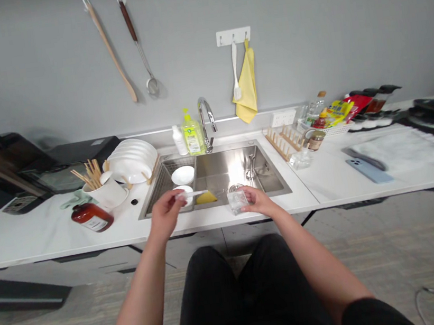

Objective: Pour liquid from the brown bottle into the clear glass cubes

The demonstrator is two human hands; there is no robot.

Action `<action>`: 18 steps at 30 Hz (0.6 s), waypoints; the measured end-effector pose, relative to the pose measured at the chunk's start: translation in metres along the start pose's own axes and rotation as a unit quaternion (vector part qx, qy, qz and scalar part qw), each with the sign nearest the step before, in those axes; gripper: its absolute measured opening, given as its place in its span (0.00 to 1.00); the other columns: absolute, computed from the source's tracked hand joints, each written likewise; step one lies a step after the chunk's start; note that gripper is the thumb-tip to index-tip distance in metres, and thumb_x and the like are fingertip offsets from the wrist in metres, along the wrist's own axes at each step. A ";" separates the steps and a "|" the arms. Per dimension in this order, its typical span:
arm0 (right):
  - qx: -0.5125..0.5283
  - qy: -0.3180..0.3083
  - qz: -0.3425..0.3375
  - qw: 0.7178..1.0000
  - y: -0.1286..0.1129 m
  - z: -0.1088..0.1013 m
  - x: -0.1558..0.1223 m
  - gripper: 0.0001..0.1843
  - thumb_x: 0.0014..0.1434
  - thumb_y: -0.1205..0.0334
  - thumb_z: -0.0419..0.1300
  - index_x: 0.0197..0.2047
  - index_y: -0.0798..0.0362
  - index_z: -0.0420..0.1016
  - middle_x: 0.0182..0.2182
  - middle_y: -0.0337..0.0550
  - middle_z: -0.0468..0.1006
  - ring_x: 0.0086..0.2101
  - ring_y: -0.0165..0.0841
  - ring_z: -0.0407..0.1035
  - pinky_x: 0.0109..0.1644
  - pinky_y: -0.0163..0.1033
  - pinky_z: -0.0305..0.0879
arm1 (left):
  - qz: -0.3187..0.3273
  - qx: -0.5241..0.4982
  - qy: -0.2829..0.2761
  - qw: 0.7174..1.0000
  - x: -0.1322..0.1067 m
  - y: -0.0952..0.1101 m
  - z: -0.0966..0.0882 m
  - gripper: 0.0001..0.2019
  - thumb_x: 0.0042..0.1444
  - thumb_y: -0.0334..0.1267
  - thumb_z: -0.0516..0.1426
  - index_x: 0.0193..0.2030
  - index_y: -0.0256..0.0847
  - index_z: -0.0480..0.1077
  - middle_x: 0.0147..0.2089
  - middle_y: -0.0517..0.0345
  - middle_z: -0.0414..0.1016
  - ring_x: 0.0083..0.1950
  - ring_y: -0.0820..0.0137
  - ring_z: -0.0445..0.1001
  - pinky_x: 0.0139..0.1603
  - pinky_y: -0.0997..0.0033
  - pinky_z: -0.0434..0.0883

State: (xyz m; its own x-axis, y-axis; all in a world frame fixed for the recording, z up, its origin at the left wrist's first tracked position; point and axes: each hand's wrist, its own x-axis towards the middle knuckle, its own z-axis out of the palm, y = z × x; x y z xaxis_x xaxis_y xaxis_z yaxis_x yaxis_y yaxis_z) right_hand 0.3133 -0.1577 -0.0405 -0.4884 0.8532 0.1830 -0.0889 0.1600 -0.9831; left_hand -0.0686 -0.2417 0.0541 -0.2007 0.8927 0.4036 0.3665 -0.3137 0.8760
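My left hand (166,212) is closed on a thin, pale, translucent piece (194,193). It is seen edge-on over the sink's front left part, and I cannot tell its exact kind. My right hand (260,201) grips a small clear square container (238,202) by its right side, above the front rim of the steel sink (287,188). Between both hands a yellow sponge (206,197) lies low in the sink. One white bowl (183,175) sits in the left rack section, and a second one is partly hidden behind my left hand.
Behind the sink stand a curved faucet (203,116), a green soap bottle (193,133) and a white bottle (179,141). Left are a brown bottle (92,218), a chopstick holder (107,194) and racked plates (132,160). Right are a wooden rack (278,145), a jar (316,140) and a blue phone (369,170).
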 end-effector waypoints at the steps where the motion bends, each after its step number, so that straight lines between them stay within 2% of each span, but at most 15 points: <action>1: 0.001 -0.004 0.002 1.000 0.000 0.000 0.000 0.45 0.42 0.48 0.91 0.60 0.45 0.82 0.51 0.47 0.88 0.50 0.48 0.86 0.64 0.56 0.82 | 0.030 0.027 -0.050 0.998 0.000 0.015 0.018 0.18 0.67 0.54 0.67 0.52 0.42 0.84 0.43 0.50 0.87 0.41 0.61 0.86 0.46 0.60 0.83; 4: 0.003 -0.017 0.000 1.000 0.002 0.000 0.001 0.46 0.43 0.49 0.91 0.62 0.46 0.80 0.51 0.46 0.88 0.50 0.46 0.86 0.64 0.55 0.82 | 0.101 0.118 -0.137 0.978 0.003 0.049 0.057 0.13 0.69 0.49 0.65 0.52 0.45 0.86 0.44 0.50 0.87 0.41 0.60 0.84 0.44 0.60 0.81; 7: -0.004 -0.014 -0.009 1.000 0.003 0.000 0.001 0.46 0.43 0.49 0.91 0.62 0.47 0.80 0.52 0.45 0.87 0.52 0.45 0.85 0.64 0.54 0.81 | 0.137 0.181 -0.190 0.955 0.010 0.069 0.076 0.09 0.69 0.43 0.65 0.50 0.46 0.86 0.45 0.50 0.86 0.38 0.60 0.83 0.43 0.58 0.80; 13: -0.016 -0.014 -0.018 1.000 0.008 -0.001 0.002 0.46 0.43 0.47 0.91 0.62 0.47 0.81 0.54 0.46 0.86 0.51 0.45 0.84 0.63 0.52 0.82 | 0.191 0.296 -0.265 0.898 0.029 0.088 0.096 0.05 0.68 0.38 0.66 0.45 0.46 0.86 0.43 0.48 0.87 0.43 0.54 0.85 0.46 0.57 0.79; 18: -0.032 -0.008 -0.036 0.999 0.015 -0.002 0.005 0.47 0.43 0.44 0.90 0.63 0.48 0.81 0.55 0.48 0.86 0.50 0.44 0.84 0.63 0.53 0.82 | 0.213 0.375 -0.353 0.830 0.038 0.095 0.128 0.07 0.70 0.40 0.66 0.46 0.44 0.87 0.45 0.45 0.89 0.49 0.53 0.87 0.52 0.58 0.79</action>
State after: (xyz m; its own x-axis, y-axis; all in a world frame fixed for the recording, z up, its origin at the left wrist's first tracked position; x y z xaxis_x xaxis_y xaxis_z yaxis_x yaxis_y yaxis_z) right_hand 0.3118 -0.1501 -0.0549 -0.4971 0.8298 0.2534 -0.0701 0.2527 -0.9650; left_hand 0.0752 -0.1960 0.1192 0.5784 0.8024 0.1471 0.7834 -0.5966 0.1744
